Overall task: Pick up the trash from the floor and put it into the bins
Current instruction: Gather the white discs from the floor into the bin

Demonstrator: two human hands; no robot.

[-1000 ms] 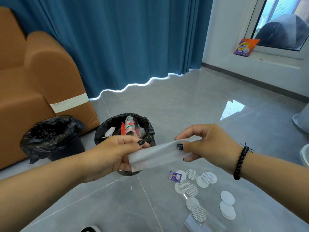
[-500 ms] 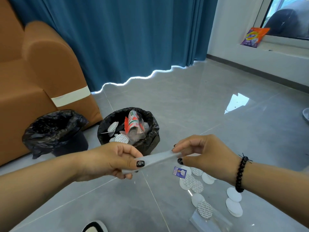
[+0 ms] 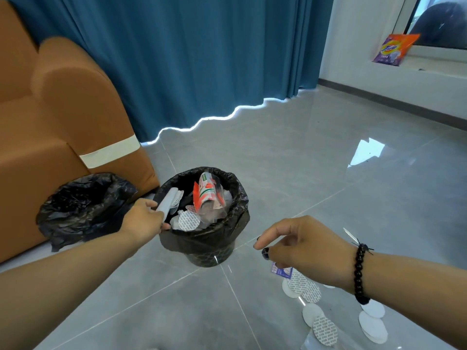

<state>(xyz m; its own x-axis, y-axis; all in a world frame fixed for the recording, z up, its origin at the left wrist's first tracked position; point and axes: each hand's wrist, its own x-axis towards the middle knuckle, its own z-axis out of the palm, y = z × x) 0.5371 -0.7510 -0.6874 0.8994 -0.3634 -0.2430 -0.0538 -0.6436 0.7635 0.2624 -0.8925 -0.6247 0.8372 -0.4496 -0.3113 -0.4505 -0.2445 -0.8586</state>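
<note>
The flat, translucent white plastic wrapper is pinched in the left hand at the rim of the black-lined round bin, arm extended, while the right hand hovers empty, fingers loosely curled, above white round foil seals.

The glossy grey tiled floor carries two black-lined bins (side by side), scattered white discs and a sofa.
</note>
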